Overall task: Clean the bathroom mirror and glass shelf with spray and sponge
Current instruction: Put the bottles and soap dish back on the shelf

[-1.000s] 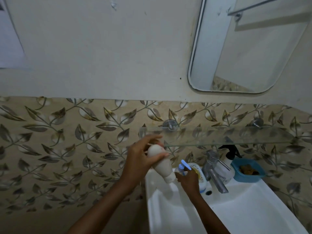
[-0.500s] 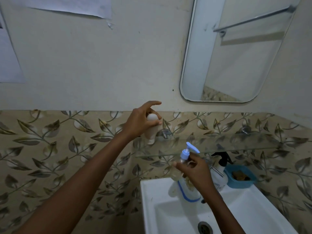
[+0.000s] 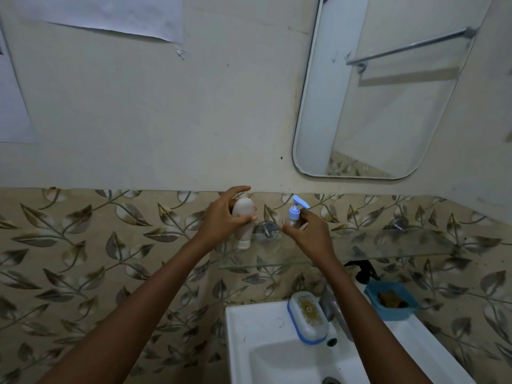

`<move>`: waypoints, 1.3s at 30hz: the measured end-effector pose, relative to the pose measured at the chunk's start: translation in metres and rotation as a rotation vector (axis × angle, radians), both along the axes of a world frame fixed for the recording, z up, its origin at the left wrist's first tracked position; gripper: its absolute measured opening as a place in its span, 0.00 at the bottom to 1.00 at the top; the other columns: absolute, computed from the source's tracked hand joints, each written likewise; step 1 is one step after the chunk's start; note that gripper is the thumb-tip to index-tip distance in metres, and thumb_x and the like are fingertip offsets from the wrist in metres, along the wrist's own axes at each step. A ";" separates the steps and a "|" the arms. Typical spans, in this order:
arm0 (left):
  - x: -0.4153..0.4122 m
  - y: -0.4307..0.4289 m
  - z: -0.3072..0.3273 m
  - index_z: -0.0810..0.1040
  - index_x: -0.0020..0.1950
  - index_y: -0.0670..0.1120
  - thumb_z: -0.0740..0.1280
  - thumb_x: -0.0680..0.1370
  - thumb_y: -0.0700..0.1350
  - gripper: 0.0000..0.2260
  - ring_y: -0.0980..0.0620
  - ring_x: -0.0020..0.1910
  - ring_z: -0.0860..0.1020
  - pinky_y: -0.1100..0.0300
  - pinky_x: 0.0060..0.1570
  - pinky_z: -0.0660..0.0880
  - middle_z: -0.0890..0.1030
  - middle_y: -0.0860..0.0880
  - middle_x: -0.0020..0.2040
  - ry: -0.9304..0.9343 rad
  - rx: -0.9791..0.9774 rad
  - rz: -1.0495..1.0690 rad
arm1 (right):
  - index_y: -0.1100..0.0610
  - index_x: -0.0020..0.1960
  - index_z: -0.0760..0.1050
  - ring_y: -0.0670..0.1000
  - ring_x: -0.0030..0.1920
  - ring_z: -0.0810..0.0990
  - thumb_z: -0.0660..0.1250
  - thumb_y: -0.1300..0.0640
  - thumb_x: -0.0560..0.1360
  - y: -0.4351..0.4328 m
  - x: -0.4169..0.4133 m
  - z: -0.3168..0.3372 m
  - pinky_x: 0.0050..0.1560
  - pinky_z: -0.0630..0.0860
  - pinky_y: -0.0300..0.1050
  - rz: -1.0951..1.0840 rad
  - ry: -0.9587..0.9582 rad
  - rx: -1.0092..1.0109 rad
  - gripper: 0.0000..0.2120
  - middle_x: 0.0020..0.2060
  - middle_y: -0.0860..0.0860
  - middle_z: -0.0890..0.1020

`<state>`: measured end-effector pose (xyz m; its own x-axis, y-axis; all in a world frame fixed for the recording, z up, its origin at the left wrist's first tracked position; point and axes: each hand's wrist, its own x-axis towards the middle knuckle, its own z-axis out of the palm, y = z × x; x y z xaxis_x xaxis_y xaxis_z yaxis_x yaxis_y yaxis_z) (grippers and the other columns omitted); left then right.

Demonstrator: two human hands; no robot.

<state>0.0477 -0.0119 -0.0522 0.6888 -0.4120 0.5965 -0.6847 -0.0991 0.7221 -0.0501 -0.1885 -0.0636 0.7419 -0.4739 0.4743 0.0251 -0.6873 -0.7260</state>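
My left hand (image 3: 224,217) grips a white squeeze tube (image 3: 243,223) held cap-down over the left end of the glass shelf (image 3: 388,248). My right hand (image 3: 307,231) holds a small clear pump bottle with a blue pump head (image 3: 295,214) just above the same shelf, right of the tube. The mirror (image 3: 382,92) hangs on the wall above and to the right. A spray bottle with a black trigger (image 3: 363,270) stands under the shelf behind my right forearm. A brown sponge (image 3: 392,299) lies in a blue tub (image 3: 393,311) on the sink's back right.
The white sink (image 3: 249,328) sits below, with a metal tap (image 3: 332,306) and a blue-edged soap case (image 3: 307,317) on its rim. Chrome shelf brackets (image 3: 266,228) stick out of the leaf-patterned tiles. Paper sheets (image 3: 110,15) hang on the wall at upper left.
Both hands rose from the sink to shelf height, carrying the white tube and the pump bottle. The soap case, earlier hidden behind my right hand, now shows on the sink rim.
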 end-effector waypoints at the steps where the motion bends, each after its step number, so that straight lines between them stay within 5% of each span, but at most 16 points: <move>1: 0.000 0.001 0.000 0.71 0.65 0.49 0.76 0.66 0.42 0.29 0.53 0.48 0.79 0.72 0.41 0.76 0.77 0.52 0.55 -0.002 0.001 0.001 | 0.61 0.46 0.77 0.55 0.38 0.78 0.73 0.53 0.68 0.000 0.001 -0.001 0.41 0.75 0.50 -0.013 0.008 -0.012 0.13 0.38 0.57 0.80; 10: -0.004 0.007 -0.011 0.71 0.65 0.47 0.76 0.66 0.38 0.29 0.52 0.49 0.78 0.72 0.40 0.77 0.77 0.48 0.56 0.069 -0.013 -0.043 | 0.54 0.46 0.74 0.45 0.31 0.70 0.73 0.51 0.68 -0.003 0.000 -0.008 0.32 0.65 0.41 -0.035 0.043 -0.021 0.12 0.31 0.46 0.72; 16: -0.007 0.006 -0.018 0.67 0.68 0.49 0.75 0.67 0.39 0.32 0.50 0.55 0.77 0.69 0.43 0.77 0.75 0.47 0.60 0.093 -0.025 -0.069 | 0.53 0.58 0.73 0.50 0.40 0.75 0.75 0.47 0.65 -0.007 -0.011 -0.014 0.39 0.71 0.45 -0.106 0.055 0.023 0.25 0.42 0.53 0.77; 18: -0.017 0.008 -0.022 0.63 0.70 0.52 0.73 0.70 0.46 0.32 0.51 0.58 0.74 0.62 0.51 0.75 0.74 0.46 0.63 0.078 -0.025 0.022 | 0.55 0.54 0.75 0.52 0.41 0.76 0.74 0.51 0.67 -0.001 -0.033 -0.017 0.41 0.73 0.48 -0.128 -0.052 0.061 0.18 0.40 0.55 0.78; 20: -0.036 0.011 -0.028 0.62 0.71 0.51 0.67 0.72 0.53 0.29 0.48 0.62 0.71 0.54 0.58 0.69 0.72 0.46 0.65 -0.141 0.034 0.230 | 0.59 0.41 0.76 0.54 0.34 0.75 0.69 0.54 0.69 0.008 -0.058 -0.032 0.36 0.73 0.49 -0.218 -0.240 0.055 0.07 0.33 0.56 0.78; 22: -0.063 0.015 -0.036 0.65 0.68 0.49 0.63 0.74 0.50 0.23 0.45 0.65 0.69 0.49 0.63 0.65 0.73 0.46 0.65 -0.406 0.047 0.328 | 0.62 0.31 0.71 0.55 0.28 0.71 0.64 0.55 0.71 0.014 -0.080 -0.060 0.30 0.67 0.48 -0.337 -0.315 0.032 0.13 0.25 0.56 0.73; 25: -0.100 0.012 -0.059 0.73 0.60 0.47 0.63 0.74 0.41 0.14 0.49 0.59 0.73 0.55 0.60 0.67 0.79 0.47 0.56 -0.584 0.026 0.135 | 0.60 0.31 0.70 0.54 0.31 0.72 0.65 0.61 0.72 0.008 -0.093 -0.109 0.33 0.64 0.46 -0.403 -0.042 0.104 0.11 0.28 0.55 0.73; 27: -0.110 0.005 -0.079 0.76 0.56 0.46 0.62 0.74 0.40 0.12 0.53 0.51 0.76 0.59 0.51 0.72 0.81 0.49 0.49 -0.531 0.108 -0.016 | 0.59 0.39 0.74 0.55 0.41 0.76 0.67 0.61 0.72 -0.011 -0.088 -0.142 0.39 0.64 0.41 -0.319 0.200 0.051 0.03 0.36 0.56 0.77; 30: -0.116 -0.003 -0.112 0.76 0.56 0.51 0.59 0.74 0.46 0.12 0.59 0.48 0.74 0.59 0.45 0.74 0.81 0.55 0.47 -0.291 0.285 -0.083 | 0.63 0.57 0.73 0.58 0.56 0.77 0.72 0.56 0.67 -0.027 -0.073 -0.184 0.50 0.72 0.43 -0.242 0.501 0.063 0.21 0.53 0.61 0.79; 33: -0.117 -0.002 -0.133 0.75 0.55 0.55 0.56 0.73 0.52 0.14 0.63 0.49 0.72 0.59 0.46 0.75 0.79 0.62 0.48 -0.116 0.372 -0.078 | 0.57 0.68 0.62 0.62 0.67 0.66 0.72 0.49 0.66 -0.027 -0.060 -0.203 0.61 0.72 0.54 -0.305 0.662 0.086 0.36 0.65 0.61 0.67; 39: -0.111 0.019 -0.149 0.78 0.54 0.54 0.60 0.75 0.48 0.11 0.61 0.52 0.74 0.64 0.50 0.73 0.80 0.60 0.52 0.016 0.518 -0.128 | 0.54 0.72 0.54 0.62 0.67 0.63 0.72 0.49 0.67 -0.031 -0.044 -0.221 0.63 0.69 0.59 -0.385 0.718 0.054 0.40 0.68 0.60 0.63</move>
<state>-0.0638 0.0069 -0.2016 0.6214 -0.7308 0.2827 -0.7037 -0.3618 0.6115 -0.0936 -0.2199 -0.2843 0.6368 -0.7663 -0.0852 -0.6895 -0.5166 -0.5077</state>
